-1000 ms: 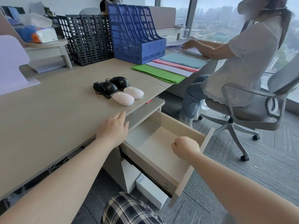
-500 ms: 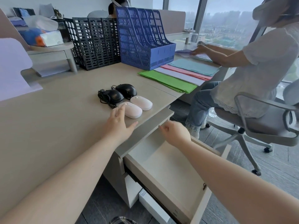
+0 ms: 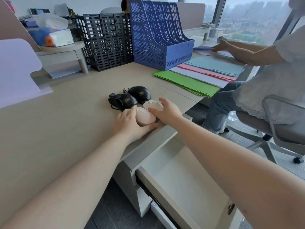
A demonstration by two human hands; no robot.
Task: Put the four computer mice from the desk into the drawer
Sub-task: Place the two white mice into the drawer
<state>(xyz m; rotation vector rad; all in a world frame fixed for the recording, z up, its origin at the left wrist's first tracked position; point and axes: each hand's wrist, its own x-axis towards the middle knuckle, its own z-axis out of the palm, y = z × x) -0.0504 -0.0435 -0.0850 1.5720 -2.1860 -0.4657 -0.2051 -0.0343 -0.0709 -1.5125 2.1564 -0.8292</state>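
Four mice lie close together near the desk's front edge. My left hand [image 3: 130, 123] wraps around the pink mouse [image 3: 145, 117], thumb on its near side. My right hand [image 3: 166, 112] closes over the white mouse [image 3: 152, 105] just behind it. Both mice still rest on the desk [image 3: 66, 126]. Two black wired mice [image 3: 127, 100] [image 3: 140, 93] with bundled cords sit right behind them, untouched. The drawer [image 3: 186, 179] below the desk edge stands pulled out, its pale inside bare.
Black [image 3: 107, 40] and blue [image 3: 158, 35] file racks stand at the back of the desk. Coloured paper sheets [image 3: 194, 78] lie to the right. A seated person [image 3: 264, 76] on a swivel chair works right beside the drawer. A lilac sheet [image 3: 16, 70] stands at left.
My right hand left the drawer and moved up onto the white mouse. My left hand slid forward from the desk edge and closed around the pink mouse.
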